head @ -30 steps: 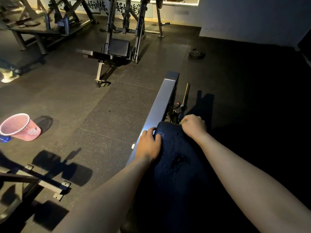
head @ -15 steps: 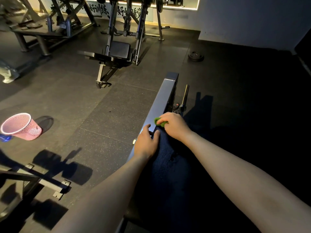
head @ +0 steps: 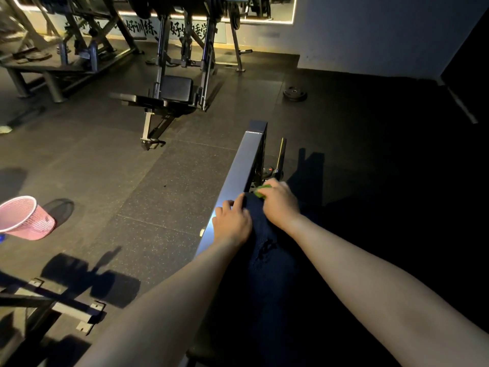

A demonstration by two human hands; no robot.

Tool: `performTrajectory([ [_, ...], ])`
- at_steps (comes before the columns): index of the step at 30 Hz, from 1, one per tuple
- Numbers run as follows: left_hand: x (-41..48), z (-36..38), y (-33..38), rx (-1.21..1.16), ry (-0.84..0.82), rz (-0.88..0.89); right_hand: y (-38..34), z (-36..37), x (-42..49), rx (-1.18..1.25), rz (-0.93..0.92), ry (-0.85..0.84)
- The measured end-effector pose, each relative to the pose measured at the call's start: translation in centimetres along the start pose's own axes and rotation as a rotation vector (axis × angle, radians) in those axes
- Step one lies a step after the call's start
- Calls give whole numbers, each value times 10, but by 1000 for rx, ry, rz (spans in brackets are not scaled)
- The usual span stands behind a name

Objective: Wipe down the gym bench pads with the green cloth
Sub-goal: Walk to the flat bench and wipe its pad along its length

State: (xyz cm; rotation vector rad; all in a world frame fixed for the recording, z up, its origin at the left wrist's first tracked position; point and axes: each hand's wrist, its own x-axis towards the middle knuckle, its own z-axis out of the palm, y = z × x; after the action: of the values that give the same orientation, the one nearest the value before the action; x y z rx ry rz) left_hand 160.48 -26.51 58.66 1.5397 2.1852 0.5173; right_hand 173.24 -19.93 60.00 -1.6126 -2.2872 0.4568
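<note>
Wiping stands at the far end of the bench pad (head: 267, 250): left hand (head: 231, 223), grip spread, braces its left edge; right hand (head: 280, 205), grip bunched round the green cloth (head: 262, 192), presses the far tip beside the steel frame (head: 246, 160); the next stroke likely runs nearward under steady pressure.

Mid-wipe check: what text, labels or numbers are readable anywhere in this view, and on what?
"好训练," in black brush characters on the pale wall strip; its start is hidden behind a machine frame.
"好", then probably "睡觉", farther right on the same strip; it is cut by the uprights, so the reading is uncertain.
Nothing is readable on the green cloth, bench pad, pink basket or weight plate; the view is too dark.
</note>
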Motion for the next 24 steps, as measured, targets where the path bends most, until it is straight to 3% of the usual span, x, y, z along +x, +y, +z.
performTrajectory([
  [4,0,4,-1,10,-12,5,29,-8,6,-4,248,19],
  [14,1,4,-3,-53,1,-11,-38,15,39,65,-7,-127],
  [17,1,3,-4,-44,-9,-7,-8,4,25,22,39,-65],
  [20,0,4,-5,-48,-5,0,23,-5,9,-27,197,37],
  [24,1,5,-6,-78,-4,-3,1,2,8,10,225,100],
])
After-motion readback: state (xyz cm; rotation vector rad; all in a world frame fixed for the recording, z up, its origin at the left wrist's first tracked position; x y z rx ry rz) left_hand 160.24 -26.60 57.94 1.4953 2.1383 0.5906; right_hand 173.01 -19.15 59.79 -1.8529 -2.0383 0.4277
